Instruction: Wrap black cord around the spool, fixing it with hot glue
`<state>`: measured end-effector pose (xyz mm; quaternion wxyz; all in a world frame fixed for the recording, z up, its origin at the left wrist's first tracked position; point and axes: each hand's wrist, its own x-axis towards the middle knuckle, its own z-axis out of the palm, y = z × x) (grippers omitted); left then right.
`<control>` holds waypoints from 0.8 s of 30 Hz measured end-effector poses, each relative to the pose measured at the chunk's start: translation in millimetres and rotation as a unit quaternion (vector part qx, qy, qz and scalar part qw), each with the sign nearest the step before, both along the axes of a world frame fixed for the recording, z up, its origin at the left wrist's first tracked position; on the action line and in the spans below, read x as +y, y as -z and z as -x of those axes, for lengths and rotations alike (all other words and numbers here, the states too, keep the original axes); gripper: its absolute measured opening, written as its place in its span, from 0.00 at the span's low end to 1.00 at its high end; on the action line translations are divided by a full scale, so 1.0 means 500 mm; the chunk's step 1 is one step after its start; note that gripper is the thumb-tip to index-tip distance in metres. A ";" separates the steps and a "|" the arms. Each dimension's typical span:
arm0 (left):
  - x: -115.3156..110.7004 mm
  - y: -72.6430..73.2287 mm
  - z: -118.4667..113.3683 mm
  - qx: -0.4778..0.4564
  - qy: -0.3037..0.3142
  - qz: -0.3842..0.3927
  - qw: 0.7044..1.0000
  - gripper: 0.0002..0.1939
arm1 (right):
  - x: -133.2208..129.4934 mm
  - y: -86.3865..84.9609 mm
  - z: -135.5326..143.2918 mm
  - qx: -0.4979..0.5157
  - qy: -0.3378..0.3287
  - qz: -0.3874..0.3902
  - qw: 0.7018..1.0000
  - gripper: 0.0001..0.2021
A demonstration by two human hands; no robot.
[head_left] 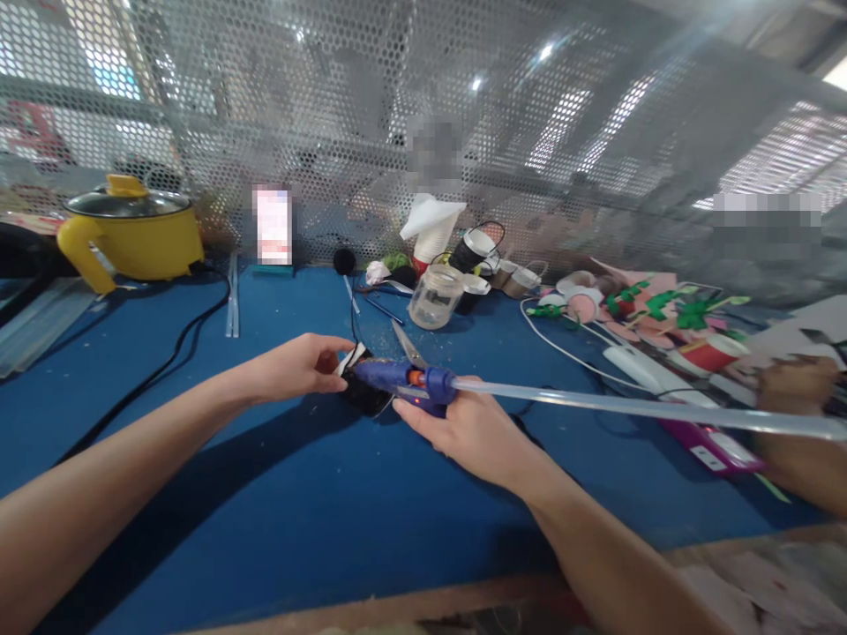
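My right hand (460, 428) is wrapped round a blue hot glue gun (414, 381) with a lit red light. A long clear glue stick (595, 401) runs out of its back to the right. The gun's front end meets a small black cup (363, 394) with a white rim and a thin black cord. At the cup's left side, my left hand (314, 366) pinches its rim. Just behind the gun lie scissors (407, 346), partly covered by it.
A glass jar (437, 297), paper cups (433, 236) and a propped phone (273, 225) stand at the back. The yellow pot (136, 231) is at left. On the right lie a purple power strip (715, 445), green-wrapped crafts (662, 304) and another person's hand (798, 384).
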<state>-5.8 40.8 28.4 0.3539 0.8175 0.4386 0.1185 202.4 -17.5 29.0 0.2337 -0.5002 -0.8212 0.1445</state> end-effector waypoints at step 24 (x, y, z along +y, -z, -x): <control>-0.001 -0.004 0.003 -0.002 0.014 0.004 1.000 0.21 | 0.010 -0.002 -0.009 0.024 0.026 0.013 0.999 0.09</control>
